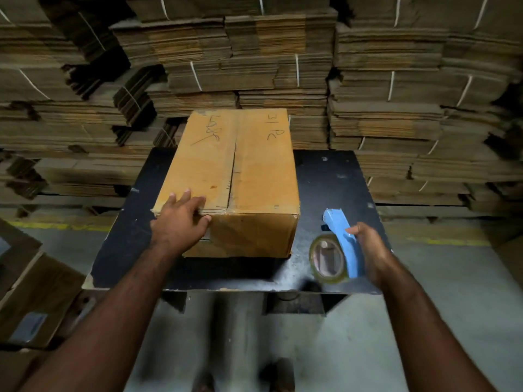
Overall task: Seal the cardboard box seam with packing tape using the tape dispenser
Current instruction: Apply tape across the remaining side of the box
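A closed brown cardboard box [254, 176] stands on a black table [334, 176], its top seam [232, 171] running away from me between the two flaps. My left hand [181, 219] lies spread on the box's near left corner, fingers on the top flap and thumb on the front face. To the right of the box, my right hand [370, 253] grips a blue tape dispenser [346, 241] carrying a roll of clear tape [328, 258], held just above the table's near right part and apart from the box.
Tall stacks of flattened, tied cardboard [283, 66] wall in the far side and both flanks. A folded carton [31, 295] leans at the lower left. Grey floor with a yellow line [441, 241] lies around the table. My feet [280, 374] show below the table edge.
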A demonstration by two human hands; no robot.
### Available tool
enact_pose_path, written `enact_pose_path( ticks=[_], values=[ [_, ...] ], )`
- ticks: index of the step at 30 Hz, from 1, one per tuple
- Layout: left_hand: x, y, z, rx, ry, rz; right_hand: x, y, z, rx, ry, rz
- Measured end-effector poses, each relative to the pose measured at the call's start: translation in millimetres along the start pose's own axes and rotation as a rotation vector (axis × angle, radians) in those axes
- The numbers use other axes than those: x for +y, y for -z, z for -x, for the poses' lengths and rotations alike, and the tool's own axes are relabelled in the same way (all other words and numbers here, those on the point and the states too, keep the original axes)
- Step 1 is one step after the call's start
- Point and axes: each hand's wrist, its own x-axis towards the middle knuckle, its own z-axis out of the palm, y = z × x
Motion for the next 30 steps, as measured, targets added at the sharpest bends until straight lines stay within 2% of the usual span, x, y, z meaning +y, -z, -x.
enact_pose_path(
  ticks=[3, 5, 9, 12, 17, 23, 27, 29, 30],
  values=[
    [11, 13, 2, 0.025, -0.014, 0.090, -12, -13, 33, -0.161, 0.055, -0.115],
    [19, 26, 2, 0.052, -0.099, 0.194, -27, -29, 59, -0.236, 0.057, -0.075],
    [25, 62, 10, -0.020, -0.332, 0.597, -56, -72, 91, -0.369, 0.102, -0.027],
    [20, 86, 16, -0.088, -0.454, 0.811, -64, -112, 104, -0.463, 0.096, -0.065],
    [-10, 108, 25, -0.115, -0.573, 0.915, -62, -170, 114, -0.562, 0.068, -0.098],
    [-48, 108, 27, 0.049, -0.584, 0.899, -54, -212, 117, -0.585, 0.105, -0.017],
    [-62, 110, 20, 0.137, -0.618, 0.721, -51, -222, 117, -0.598, 0.102, 0.007],
    [-65, 113, 17, 0.083, -0.440, 0.698, -53, -223, 117, -0.585, 0.113, 0.033],
    [-66, 115, 17, 0.000, -0.290, 0.790, -55, -222, 116, -0.573, 0.116, 0.047]
  ],
)
